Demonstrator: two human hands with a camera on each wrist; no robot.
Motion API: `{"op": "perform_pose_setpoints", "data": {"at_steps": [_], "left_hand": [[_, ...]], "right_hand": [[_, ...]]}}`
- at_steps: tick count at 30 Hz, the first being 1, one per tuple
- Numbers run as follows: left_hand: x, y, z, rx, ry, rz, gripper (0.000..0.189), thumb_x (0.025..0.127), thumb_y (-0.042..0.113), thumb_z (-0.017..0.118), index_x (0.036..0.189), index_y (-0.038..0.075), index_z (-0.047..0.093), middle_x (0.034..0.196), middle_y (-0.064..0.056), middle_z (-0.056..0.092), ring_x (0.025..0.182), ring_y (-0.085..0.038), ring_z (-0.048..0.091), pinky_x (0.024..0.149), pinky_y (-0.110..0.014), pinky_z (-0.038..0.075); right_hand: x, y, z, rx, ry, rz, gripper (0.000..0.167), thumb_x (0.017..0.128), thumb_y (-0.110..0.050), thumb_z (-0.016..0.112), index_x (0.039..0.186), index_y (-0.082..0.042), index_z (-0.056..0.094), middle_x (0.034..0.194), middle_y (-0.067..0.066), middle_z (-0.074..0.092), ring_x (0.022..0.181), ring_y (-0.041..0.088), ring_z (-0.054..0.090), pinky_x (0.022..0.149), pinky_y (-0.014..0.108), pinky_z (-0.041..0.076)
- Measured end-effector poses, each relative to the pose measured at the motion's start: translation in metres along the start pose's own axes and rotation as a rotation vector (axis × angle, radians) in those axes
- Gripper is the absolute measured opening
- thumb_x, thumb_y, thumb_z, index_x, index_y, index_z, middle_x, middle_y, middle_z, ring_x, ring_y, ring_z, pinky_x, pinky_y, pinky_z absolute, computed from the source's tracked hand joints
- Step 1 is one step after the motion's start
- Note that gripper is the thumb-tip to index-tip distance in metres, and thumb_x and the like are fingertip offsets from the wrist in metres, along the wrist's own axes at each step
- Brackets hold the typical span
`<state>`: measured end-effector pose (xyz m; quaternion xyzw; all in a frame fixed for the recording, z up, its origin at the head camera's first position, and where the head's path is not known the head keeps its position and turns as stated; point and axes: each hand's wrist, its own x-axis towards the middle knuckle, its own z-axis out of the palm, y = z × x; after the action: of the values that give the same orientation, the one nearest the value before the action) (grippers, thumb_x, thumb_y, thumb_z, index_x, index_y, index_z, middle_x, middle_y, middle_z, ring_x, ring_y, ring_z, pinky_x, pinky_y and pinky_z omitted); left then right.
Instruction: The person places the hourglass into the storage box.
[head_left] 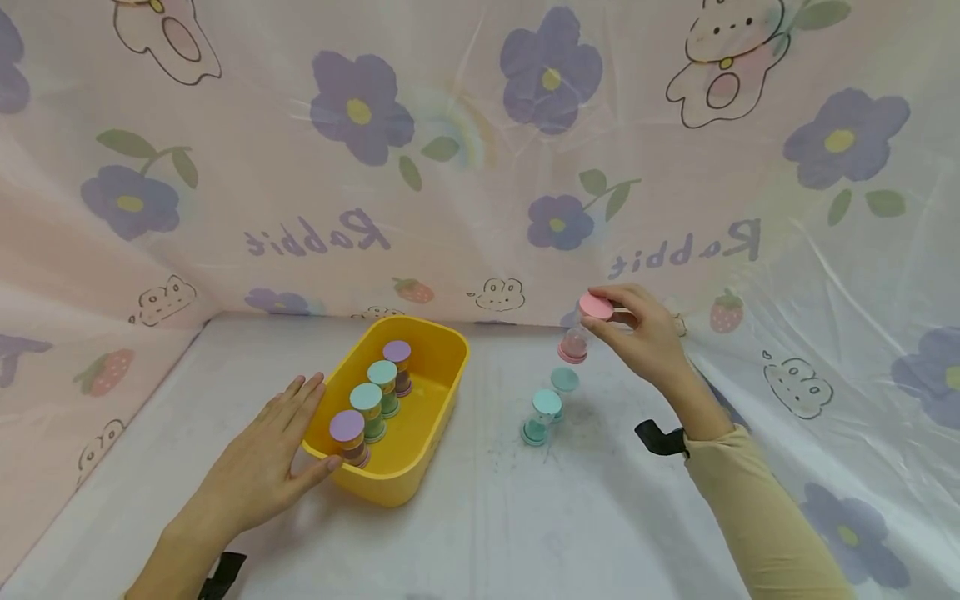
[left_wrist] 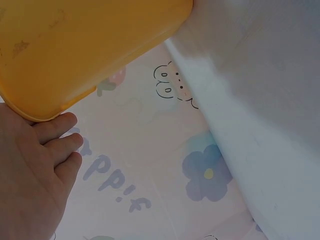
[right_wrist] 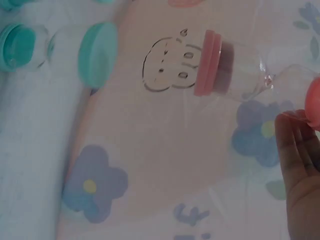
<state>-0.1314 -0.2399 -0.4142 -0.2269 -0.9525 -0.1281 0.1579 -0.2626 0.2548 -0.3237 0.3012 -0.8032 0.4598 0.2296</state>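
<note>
My right hand (head_left: 636, 329) pinches a pink sand timer (head_left: 573, 344) by its upper cap, holding it upright above the table. In the right wrist view the pink sand timer (right_wrist: 225, 70) has dark pink sand in its lower bulb. Two teal sand timers (head_left: 546, 408) stand below it on the table, one partly behind the other. My left hand (head_left: 251, 458), fingers straight, rests against the left side of a yellow bin (head_left: 405, 487), its thumb at the near rim. Inside the bin, purple sand timers (head_left: 347, 427) and teal sand timers (head_left: 367, 398) stand in a row along the left wall.
A white sheet (head_left: 487, 533) covers the table. Behind and at the sides hangs a pale curtain (head_left: 465, 208) printed with flowers and rabbits, its lower edge close behind the bin. Black straps (head_left: 660, 437) are at both wrists.
</note>
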Motion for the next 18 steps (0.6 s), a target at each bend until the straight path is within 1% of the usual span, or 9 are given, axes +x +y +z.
{"op": "perform_pose_setpoints", "data": {"at_steps": [6, 8, 13, 18], "left_hand": [[0.0, 0.0, 0.001, -0.002, 0.001, -0.003, 0.096, 0.096, 0.058, 0.065, 0.165, 0.004, 0.025, 0.17, -0.015, 0.027, 0.157, -0.035, 0.025, 0.129, -0.027, -0.001], [0.0, 0.0, 0.001, -0.003, 0.003, -0.003, 0.096, 0.096, 0.058, 0.066, 0.165, 0.004, 0.025, 0.17, -0.015, 0.027, 0.157, -0.035, 0.025, 0.13, -0.029, 0.002], [0.0, 0.0, 0.0, -0.005, 0.01, 0.0, 0.096, 0.096, 0.057, 0.066, 0.165, 0.004, 0.025, 0.17, -0.015, 0.028, 0.156, -0.036, 0.026, 0.131, -0.033, 0.008], [0.001, 0.0, 0.001, -0.004, 0.007, -0.002, 0.096, 0.096, 0.057, 0.066, 0.165, 0.003, 0.025, 0.17, -0.015, 0.028, 0.156, -0.036, 0.027, 0.13, -0.031, 0.005]], "right_hand": [[0.009, -0.011, 0.019, 0.058, -0.03, -0.092, 0.046, 0.081, 0.019, 0.078, 0.125, 0.006, 0.07, 0.118, 0.018, 0.067, 0.106, 0.011, 0.062, 0.091, 0.017, 0.057], [0.012, -0.014, 0.027, 0.067, -0.047, -0.115, 0.047, 0.08, 0.018, 0.079, 0.125, 0.005, 0.071, 0.117, 0.017, 0.067, 0.105, 0.012, 0.063, 0.09, 0.018, 0.058], [0.019, -0.022, 0.046, 0.088, -0.088, -0.132, 0.049, 0.079, 0.014, 0.082, 0.126, 0.003, 0.071, 0.117, 0.014, 0.068, 0.106, 0.015, 0.063, 0.089, 0.02, 0.059], [0.027, -0.03, 0.065, 0.098, -0.119, -0.139, 0.048, 0.08, 0.009, 0.084, 0.126, 0.003, 0.071, 0.119, 0.012, 0.068, 0.107, 0.018, 0.063, 0.089, 0.024, 0.06]]}}
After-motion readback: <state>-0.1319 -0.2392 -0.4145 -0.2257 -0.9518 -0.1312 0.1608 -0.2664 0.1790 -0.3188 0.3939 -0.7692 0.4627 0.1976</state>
